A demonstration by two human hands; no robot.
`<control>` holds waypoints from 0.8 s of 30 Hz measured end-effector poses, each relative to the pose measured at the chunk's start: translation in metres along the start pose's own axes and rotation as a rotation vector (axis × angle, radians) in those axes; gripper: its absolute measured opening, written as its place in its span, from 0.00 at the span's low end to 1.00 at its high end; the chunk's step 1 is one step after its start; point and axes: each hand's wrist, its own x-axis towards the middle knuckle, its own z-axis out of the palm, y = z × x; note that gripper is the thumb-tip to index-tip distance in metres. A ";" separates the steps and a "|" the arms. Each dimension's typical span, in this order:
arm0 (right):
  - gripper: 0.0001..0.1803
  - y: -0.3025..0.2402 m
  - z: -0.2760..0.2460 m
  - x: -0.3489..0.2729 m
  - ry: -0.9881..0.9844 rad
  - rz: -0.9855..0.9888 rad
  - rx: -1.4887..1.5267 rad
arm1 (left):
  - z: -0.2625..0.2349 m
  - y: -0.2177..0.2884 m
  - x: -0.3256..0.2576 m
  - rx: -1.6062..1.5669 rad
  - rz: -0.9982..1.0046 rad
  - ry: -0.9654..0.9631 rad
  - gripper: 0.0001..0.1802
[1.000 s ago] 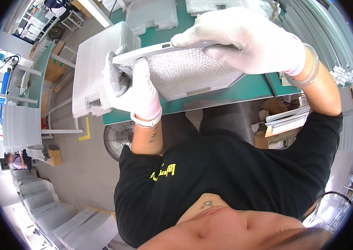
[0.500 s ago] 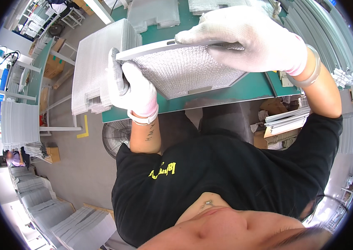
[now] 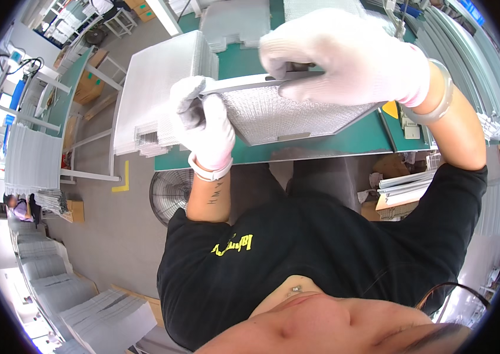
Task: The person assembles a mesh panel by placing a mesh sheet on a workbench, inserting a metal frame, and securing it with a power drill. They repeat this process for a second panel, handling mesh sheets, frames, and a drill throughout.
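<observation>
Single head-worn fisheye view, facing steeply down, close above the green bench point(image 3: 320, 144); floor visible at left.

floor fan point(image 3: 170, 196) under green bench point(image 3: 344, 141) at 9 o'clock; mesh panel stack point(image 3: 161, 97) at 11; cardboard boxes point(image 3: 90, 85) beyond.

- I see brown cardboard boxes point(image 3: 87, 87) on the floor at upper left, beside the white rack.
- A small brown box point(image 3: 75, 210) sits on the floor at left.
- Another open carton point(image 3: 392, 200) lies at right, below the green table's edge.
- A yellow L-shaped floor mark point(image 3: 122, 178) lies by the fan.
</observation>
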 end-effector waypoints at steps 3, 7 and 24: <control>0.16 -0.016 0.010 0.017 0.002 0.145 0.153 | 0.002 0.003 -0.001 0.026 -0.027 0.030 0.19; 0.16 0.010 0.040 0.020 0.189 -0.118 0.130 | 0.003 -0.002 -0.001 0.039 -0.050 0.065 0.21; 0.19 0.007 0.042 0.007 0.209 -0.180 -0.300 | -0.004 -0.021 0.006 0.234 0.206 -0.202 0.22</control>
